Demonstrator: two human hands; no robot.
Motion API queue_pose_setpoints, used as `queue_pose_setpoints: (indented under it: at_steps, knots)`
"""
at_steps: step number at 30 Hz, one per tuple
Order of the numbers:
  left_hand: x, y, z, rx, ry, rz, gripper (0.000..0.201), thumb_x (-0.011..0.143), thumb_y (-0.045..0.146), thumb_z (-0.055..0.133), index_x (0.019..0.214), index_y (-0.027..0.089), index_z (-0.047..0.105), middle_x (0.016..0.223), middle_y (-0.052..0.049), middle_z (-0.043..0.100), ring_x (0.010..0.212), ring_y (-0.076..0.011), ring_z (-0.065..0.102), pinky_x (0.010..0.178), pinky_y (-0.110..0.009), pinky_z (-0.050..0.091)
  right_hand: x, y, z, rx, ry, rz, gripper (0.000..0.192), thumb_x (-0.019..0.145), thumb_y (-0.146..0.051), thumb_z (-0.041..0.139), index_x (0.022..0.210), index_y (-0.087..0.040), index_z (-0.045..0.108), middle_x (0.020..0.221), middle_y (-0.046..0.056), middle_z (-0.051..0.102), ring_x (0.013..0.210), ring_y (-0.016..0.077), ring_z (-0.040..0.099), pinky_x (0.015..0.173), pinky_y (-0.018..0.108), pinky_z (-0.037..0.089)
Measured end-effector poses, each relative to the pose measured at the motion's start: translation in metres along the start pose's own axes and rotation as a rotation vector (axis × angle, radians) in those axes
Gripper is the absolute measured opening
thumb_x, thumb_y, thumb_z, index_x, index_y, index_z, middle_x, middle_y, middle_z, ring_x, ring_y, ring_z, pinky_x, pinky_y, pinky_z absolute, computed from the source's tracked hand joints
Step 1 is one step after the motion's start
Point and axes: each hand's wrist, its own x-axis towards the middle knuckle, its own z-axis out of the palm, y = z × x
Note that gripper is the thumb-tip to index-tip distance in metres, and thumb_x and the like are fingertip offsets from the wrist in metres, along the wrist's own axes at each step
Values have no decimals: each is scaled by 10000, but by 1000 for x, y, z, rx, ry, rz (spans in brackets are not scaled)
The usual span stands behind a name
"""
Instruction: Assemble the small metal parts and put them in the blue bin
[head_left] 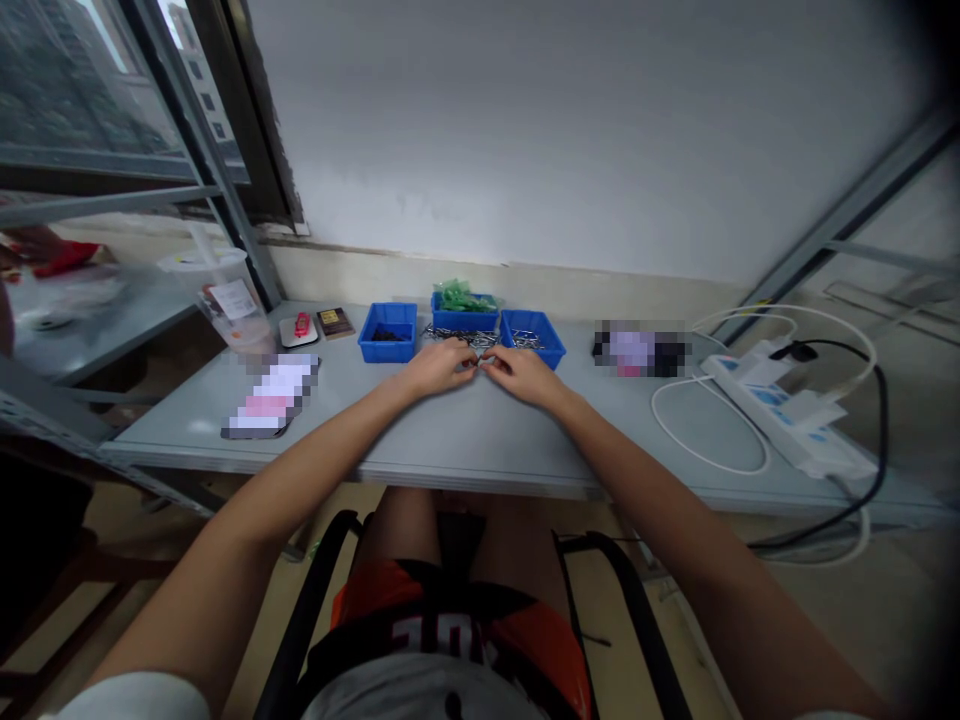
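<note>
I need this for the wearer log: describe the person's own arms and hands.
Both forearms are bare. The left hand and right hand wear no gloves, and no watch or ring is visible. Pale sleeve edges show at the bottom corners.

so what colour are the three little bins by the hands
Blue, all three bins, seen in the head view.

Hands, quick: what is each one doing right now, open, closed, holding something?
Left hand: fingers curled, fingertips pinched at a small silvery metal part; too small to identify.
Right hand: fingers curled, pinching the same part from the other side.
</note>
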Motion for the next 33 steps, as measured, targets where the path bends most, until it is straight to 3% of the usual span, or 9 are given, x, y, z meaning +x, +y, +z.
queue_pose_setpoints:
  at_steps: [9, 20, 24, 33]
  knots:
    - [-1, 9, -1, 49, -75, 25, 226, 894, 290, 522, 983, 169, 691, 909, -80, 688, 923, -212, 622, 770, -293, 470, -1, -6, 2, -7, 19, -36, 222, 941, -335, 487, 999, -195, 650, 805, 34, 683, 728, 165, 602, 685, 263, 398]
    - [-1, -2, -2, -41, 48, -33, 201, 898, 285, 525, 986, 185, 675, 949, -61, 677, 933, -197, 614, 811, -301, 475, 0, 7, -2, -14, -19, -31, 215, 946, -301, 478, 1026, -193, 645, 825, 42, 688, 745, 178, 610, 700, 276, 406]
    - [-1, -1, -2, -38, 68, -38, 197, 895, 268, 521, 979, 180, 676, 956, -65, 678, 939, -197, 615, 815, -304, 479, 0, 8, 0, -14, -36, -53, 220, 947, -263, 460, 1053, -212, 646, 939, 60, 708, 817, 189, 626, 752, 302, 430]
    - [-1, -1, -2, -38, 73, -24, 231, 925, 320, 506, 1002, 186, 678, 962, -68, 674, 943, -195, 609, 814, -312, 480, 0, 7, -1, -45, -20, -33, 242, 960, -288, 442, 1065, -217, 649, 933, 64, 714, 823, 204, 638, 750, 316, 440]
